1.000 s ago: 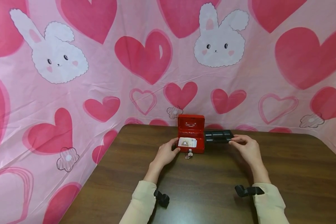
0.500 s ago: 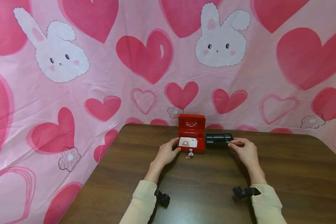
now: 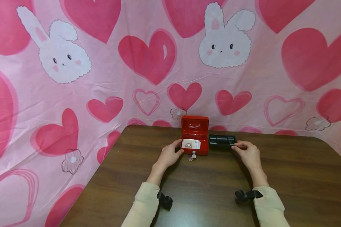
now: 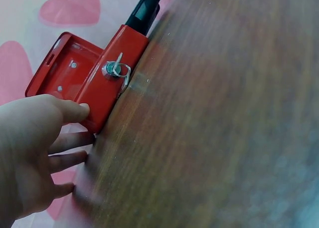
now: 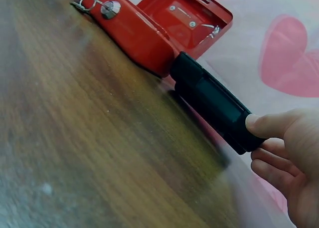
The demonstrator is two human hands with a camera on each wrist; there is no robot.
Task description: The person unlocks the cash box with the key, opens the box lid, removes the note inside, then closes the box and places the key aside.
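A red cash box (image 3: pixel 205 148) stands with its lid raised at the table's far side. Banknotes (image 3: pixel 191 144) lie inside it, and a key hangs from the front lock (image 4: pixel 112 69). My left hand (image 3: pixel 169 154) holds the box's left front corner, thumb on the front face, other fingers spread along the side. My right hand (image 3: pixel 248 154) pinches the right end of a black coin tray (image 5: pixel 214 101) between thumb and fingers. In the right wrist view this tray is tilted, with a shadow under it, its near end right beside the box's right wall.
A brown wooden table (image 3: pixel 204 192) extends in front of and beside the box. Pink cloth with hearts and rabbits (image 3: pixel 147 60) hangs close behind the table's back edge. Black wrist mounts (image 3: pixel 165 200) sit at both sleeves.
The black tray has come slightly toward me and lower, with its tilt changed. My right hand has shifted a little left with it. The left hand stays at the box corner.
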